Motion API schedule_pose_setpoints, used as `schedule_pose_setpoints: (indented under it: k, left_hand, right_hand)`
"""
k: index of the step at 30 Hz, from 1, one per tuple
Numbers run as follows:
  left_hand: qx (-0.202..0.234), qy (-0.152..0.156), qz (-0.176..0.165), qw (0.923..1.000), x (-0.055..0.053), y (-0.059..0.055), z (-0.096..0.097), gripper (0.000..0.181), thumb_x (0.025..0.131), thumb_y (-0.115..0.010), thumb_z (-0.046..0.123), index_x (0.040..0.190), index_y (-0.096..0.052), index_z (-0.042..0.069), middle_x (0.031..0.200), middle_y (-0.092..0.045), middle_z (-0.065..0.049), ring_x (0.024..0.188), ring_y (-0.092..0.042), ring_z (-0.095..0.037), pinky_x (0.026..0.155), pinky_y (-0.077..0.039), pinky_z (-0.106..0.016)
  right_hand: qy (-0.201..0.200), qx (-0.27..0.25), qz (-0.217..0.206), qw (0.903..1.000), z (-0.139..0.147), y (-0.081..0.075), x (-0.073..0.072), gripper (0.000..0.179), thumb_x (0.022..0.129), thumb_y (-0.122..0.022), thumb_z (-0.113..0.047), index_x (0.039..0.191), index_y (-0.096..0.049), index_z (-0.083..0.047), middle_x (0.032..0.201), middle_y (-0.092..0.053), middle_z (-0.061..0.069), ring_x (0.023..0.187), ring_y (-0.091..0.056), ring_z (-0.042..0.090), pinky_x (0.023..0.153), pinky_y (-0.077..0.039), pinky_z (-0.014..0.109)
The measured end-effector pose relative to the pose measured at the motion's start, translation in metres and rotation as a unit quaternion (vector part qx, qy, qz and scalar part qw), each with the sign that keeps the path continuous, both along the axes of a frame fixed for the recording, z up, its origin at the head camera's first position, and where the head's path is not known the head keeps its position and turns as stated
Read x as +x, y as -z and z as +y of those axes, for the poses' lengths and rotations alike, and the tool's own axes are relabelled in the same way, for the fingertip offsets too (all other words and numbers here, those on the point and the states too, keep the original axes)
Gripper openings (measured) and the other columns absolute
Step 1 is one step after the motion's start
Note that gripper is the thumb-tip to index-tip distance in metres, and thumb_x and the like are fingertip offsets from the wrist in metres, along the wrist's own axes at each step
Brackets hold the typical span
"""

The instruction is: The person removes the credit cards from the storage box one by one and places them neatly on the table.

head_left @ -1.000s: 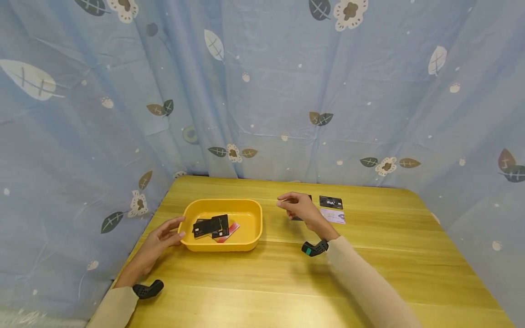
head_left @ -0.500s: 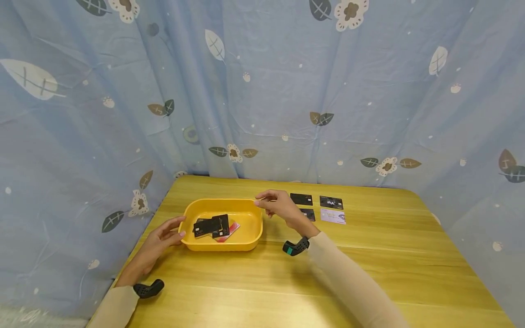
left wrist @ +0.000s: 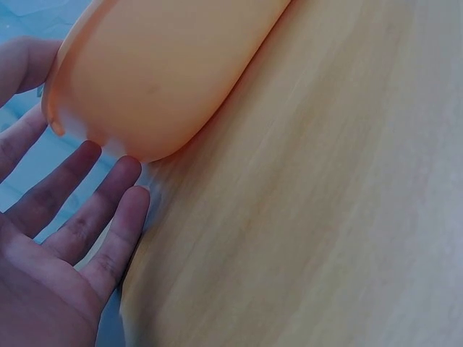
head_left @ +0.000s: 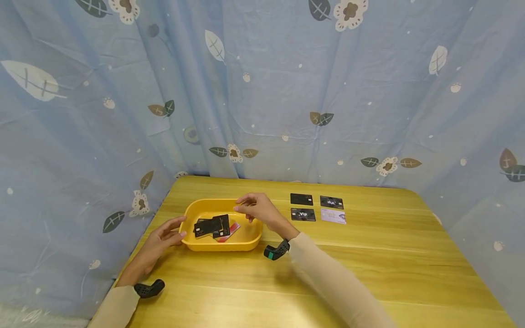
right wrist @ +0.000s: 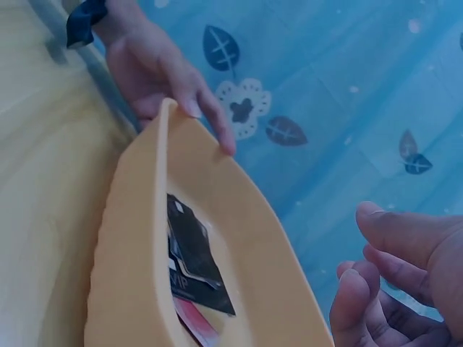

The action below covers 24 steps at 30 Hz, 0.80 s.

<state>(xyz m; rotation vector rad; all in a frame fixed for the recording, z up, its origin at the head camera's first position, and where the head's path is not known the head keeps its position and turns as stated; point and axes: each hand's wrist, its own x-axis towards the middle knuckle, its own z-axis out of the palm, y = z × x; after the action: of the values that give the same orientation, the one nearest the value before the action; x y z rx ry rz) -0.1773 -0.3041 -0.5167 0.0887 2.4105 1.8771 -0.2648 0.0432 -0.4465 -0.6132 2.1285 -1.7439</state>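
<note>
A yellow plastic basin (head_left: 242, 246) sits on the wooden table, with several overlapping cards (head_left: 207, 227) inside. Most of these are black, one marked VIP; a red and white one (head_left: 228, 232) shows partly beneath. My left hand (head_left: 161, 239) holds the basin's left end, fingertips against its outer wall and thumb at the rim. In the right wrist view that hand (right wrist: 155, 72) has two digits over the rim. Above the basin's right end hovers my right hand (head_left: 262, 212), loosely bent, with a gap between thumb and fingers and nothing held.
Right of the basin, cards lie in two rows: black ones at back left (head_left: 301, 199), back right (head_left: 331, 202) and front left (head_left: 303, 214), plus a pale purple one (head_left: 333, 216). A patterned blue curtain (head_left: 279, 91) hangs behind and beside the table (head_left: 369, 255).
My right hand has travelled left from the laid-out cards to over the basin, uncovering the two left black cards. The left hand and basin stay where they were.
</note>
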Motion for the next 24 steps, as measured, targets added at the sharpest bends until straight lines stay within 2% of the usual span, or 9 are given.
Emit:
schedule_pose_setpoints:
  k: [4,8,11,17,22,24]
  left_hand:
    - [-0.002,-0.001,-0.002,1.0,0.0,0.0,0.0,0.066,0.1,-0.07,0.033,0.157,-0.042,0.013,0.157,-0.039,-0.018,0.116,-0.056,-0.002,0.091,-0.057,-0.028]
    - [0.0,-0.002,-0.002,1.0,0.0,0.0,0.0,0.067,0.099,-0.07,0.033,0.157,-0.042,0.012,0.157,-0.039,-0.017,0.116,-0.056,-0.002,0.09,-0.057,-0.029]
    - [-0.001,-0.003,-0.001,1.0,0.0,0.0,0.0,0.067,0.099,-0.07,0.034,0.157,-0.042,0.012,0.157,-0.039,-0.018,0.116,-0.056,-0.002,0.09,-0.057,-0.029]
    - [-0.007,-0.006,-0.003,1.0,0.0,0.0,0.001,0.066,0.1,-0.069,0.032,0.157,-0.042,0.013,0.158,-0.039,-0.017,0.121,-0.055,-0.009,0.091,-0.057,-0.028]
    - [-0.015,-0.016,-0.005,0.9998,0.0,0.0,0.002,0.064,0.102,-0.068,0.029,0.157,-0.041,0.013,0.159,-0.038,-0.017,0.131,-0.05,-0.029,0.09,-0.057,-0.026]
    - [-0.015,-0.02,-0.005,0.9997,0.0,0.0,0.003,0.063,0.102,-0.068,0.028,0.157,-0.042,0.013,0.16,-0.037,-0.016,0.135,-0.047,-0.036,0.09,-0.056,-0.025]
  right_hand:
    - [-0.005,0.012,0.003,0.9999,-0.012,0.001,0.002,0.029,0.095,-0.077,-0.026,0.119,-0.073,-0.009,0.098,-0.071,0.011,0.065,-0.058,0.023,0.081,-0.052,0.068]
    - [-0.008,0.022,0.007,0.9997,-0.024,0.002,0.003,0.027,0.096,-0.076,-0.025,0.118,-0.073,-0.009,0.095,-0.073,0.005,0.075,-0.062,0.047,0.082,-0.053,0.068]
    - [-0.007,0.027,0.002,0.9996,-0.032,0.006,0.004,0.025,0.096,-0.076,-0.024,0.117,-0.073,-0.01,0.095,-0.074,0.009,0.083,-0.061,0.057,0.082,-0.054,0.067]
    - [-0.006,0.039,-0.018,0.9991,-0.045,0.015,0.004,0.034,0.094,-0.078,-0.023,0.121,-0.071,-0.003,0.102,-0.069,0.028,0.082,-0.061,0.058,0.077,-0.057,0.063]
    - [-0.008,0.041,-0.033,0.9986,-0.051,0.022,0.003,0.039,0.095,-0.078,-0.023,0.125,-0.069,0.0,0.1,-0.068,0.031,0.08,-0.063,0.055,0.075,-0.059,0.061]
    - [-0.006,0.04,-0.035,0.9986,-0.053,0.025,0.003,0.04,0.094,-0.078,-0.023,0.125,-0.069,0.0,0.097,-0.068,0.031,0.074,-0.064,0.05,0.074,-0.059,0.06]
